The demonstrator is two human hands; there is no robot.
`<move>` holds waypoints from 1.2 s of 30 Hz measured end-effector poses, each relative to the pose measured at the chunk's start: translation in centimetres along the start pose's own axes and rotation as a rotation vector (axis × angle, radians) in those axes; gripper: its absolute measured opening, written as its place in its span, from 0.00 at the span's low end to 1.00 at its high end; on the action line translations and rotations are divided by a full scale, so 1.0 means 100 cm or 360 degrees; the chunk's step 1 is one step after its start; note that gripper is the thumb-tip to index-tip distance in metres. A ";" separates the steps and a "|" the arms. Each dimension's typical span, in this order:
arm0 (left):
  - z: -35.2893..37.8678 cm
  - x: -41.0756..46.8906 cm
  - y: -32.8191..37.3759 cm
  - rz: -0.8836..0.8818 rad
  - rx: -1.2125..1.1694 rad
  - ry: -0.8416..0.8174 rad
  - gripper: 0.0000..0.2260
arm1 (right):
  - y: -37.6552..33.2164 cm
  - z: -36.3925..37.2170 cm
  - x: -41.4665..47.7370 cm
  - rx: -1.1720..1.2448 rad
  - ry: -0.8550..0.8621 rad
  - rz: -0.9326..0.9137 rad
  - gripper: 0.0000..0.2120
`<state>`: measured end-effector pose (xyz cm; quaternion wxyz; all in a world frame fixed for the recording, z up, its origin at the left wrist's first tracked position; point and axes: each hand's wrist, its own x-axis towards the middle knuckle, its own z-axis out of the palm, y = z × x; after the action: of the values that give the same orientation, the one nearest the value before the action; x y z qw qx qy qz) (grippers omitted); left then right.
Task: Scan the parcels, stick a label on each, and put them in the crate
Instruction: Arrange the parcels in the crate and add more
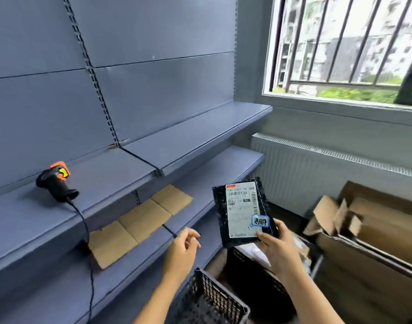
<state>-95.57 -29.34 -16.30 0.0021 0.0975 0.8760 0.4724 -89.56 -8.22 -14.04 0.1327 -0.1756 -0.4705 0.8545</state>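
parcel up in the right hand

down front sat the mesh crate (pixel 214 298). the left hand (pixel 181 251) hung free, fingers loosely curled on nothing. the right hand (pixel 276 249) pinched the parcel (pixel 220 220) at its bottom edge, thumb in front. its long axis stood nearly upright, white label (pixel 241 206) facing the camera. beyond, the scanner (pixel 57 183) lay on the shelf (pixel 24 218).

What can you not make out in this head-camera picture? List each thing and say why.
Head view: label fine print on the parcel, too small and blurred.
Head view: far crate contents, hidden by the parcel and right hand.
Head view: near crate inside, cut off by the bottom edge.
Head view: scanner cable end, off the bottom edge.
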 end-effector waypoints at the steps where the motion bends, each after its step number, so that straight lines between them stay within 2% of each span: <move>1: 0.021 0.000 0.012 0.0030 -0.0004 -0.0069 0.12 | -0.011 -0.020 -0.004 -0.0007 0.0066 -0.0014 0.15; 5: 0.095 0.000 0.058 0.0209 0.0034 -0.0384 0.12 | -0.047 -0.096 -0.019 0.0055 0.0401 -0.0112 0.18; 8: 0.130 0.004 0.080 0.0278 0.0040 -0.0515 0.12 | -0.064 -0.130 -0.022 0.0081 0.0559 -0.0187 0.17; 16: 0.176 0.044 0.080 0.0195 -0.0068 -0.0735 0.05 | -0.062 -0.149 0.011 0.0209 0.0685 -0.0131 0.15; 25: 0.227 0.122 0.085 -0.0032 -0.0324 -0.1246 0.09 | -0.073 -0.152 0.088 0.0191 0.0725 -0.0087 0.14; 31: 0.269 0.151 0.108 -0.0103 -0.0451 -0.1333 0.06 | -0.082 -0.175 0.141 0.0234 0.0721 -0.0011 0.15; 36: 0.318 0.180 0.120 -0.0237 -0.0524 -0.1198 0.06 | -0.093 -0.209 0.199 0.0111 0.0638 0.0119 0.15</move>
<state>-108.19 6.46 -22.38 0.3717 0.1982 0.7315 0.5362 -98.09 20.25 -19.92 0.1978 -0.3549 -0.3979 0.8226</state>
